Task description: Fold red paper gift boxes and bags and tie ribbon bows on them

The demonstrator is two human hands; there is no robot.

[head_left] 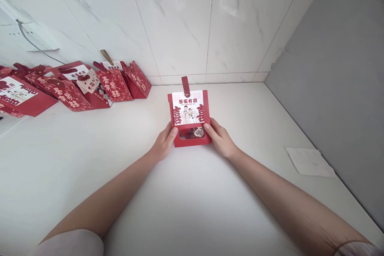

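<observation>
Between my two hands is a red gift box (192, 142) with a dark red strap handle standing up at its top. Its front carries a white panel with a cartoon bride and groom and red characters. Below that panel, a clear window shows something red and dark inside. My left hand (163, 142) grips the box's left side, thumb on the front. On the right side, my right hand (221, 138) holds it the same way, its thumb beside the window. The fingers behind the box are hidden.
Several similar red gift boxes (115, 88) stand in a cluster at the left, against the marbled tile wall (177, 20). A white paper sheet (310, 162) lies at the right, near a grey panel (339, 88). A cable (33, 40) hangs at the upper left.
</observation>
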